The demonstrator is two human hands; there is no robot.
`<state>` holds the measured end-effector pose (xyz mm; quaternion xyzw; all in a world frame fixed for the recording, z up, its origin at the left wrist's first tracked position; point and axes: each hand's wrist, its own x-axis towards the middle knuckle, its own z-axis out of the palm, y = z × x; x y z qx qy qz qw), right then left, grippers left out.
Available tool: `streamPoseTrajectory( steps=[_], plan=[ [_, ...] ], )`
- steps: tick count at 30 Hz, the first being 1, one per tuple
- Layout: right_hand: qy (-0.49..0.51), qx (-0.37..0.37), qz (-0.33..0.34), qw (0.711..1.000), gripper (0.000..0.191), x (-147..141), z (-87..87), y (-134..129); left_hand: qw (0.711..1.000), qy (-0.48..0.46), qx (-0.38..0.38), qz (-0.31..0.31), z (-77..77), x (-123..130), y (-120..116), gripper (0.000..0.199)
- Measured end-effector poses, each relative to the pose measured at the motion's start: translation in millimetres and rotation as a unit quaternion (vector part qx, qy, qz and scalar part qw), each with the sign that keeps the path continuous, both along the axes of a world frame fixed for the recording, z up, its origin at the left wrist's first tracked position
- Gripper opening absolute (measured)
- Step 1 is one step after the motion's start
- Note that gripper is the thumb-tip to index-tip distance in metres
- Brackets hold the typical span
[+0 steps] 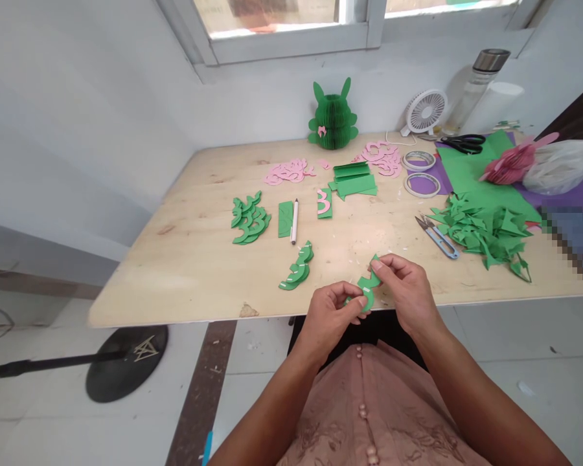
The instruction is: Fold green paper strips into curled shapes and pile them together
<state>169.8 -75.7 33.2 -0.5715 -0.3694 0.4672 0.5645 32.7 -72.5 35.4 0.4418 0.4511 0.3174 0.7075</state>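
Note:
Just above the table's front edge, both my hands hold one scalloped green paper cutout [368,291] with a small white strip on it. My left hand [337,305] pinches its lower left part. The fingers of my right hand [404,285] are closed on its upper right end. To the left lies a short stack of similar green cutouts [298,268] bearing white strips. Farther back is a larger pile of green cutouts [250,220]. A white pen [295,221] lies beside a green paper rectangle [285,219].
Blue thread snips [437,238] lie by a heap of green paper scraps [490,226] on the right. Behind are two tape rolls [422,185], black scissors [464,144], pink cutouts [291,171], a white fan [426,111] and a green honeycomb paper figure [333,120] by the wall.

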Motion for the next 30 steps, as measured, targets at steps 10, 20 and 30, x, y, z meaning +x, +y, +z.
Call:
streamPoseTrajectory(
  steps=[10, 20, 30],
  plan=[
    [0.037, -0.029, 0.07, 0.996, 0.026, -1.2, -4.3, -6.5, 1.0, -0.004, 0.003, 0.019, 0.7, -1.4, 0.2, 0.015],
    [0.015, -0.018, 0.01, 1.0, 0.024, 1.2, -3.0, -6.8, 0.998, -0.03, -0.043, 0.047, -3.5, -8.1, -5.3, 0.024],
    [-0.023, -0.032, 0.091, 0.995, 0.024, -0.2, -2.0, -13.6, 0.994, -0.059, -0.03, 0.092, -4.8, -6.7, -6.2, 0.022]
  ],
)
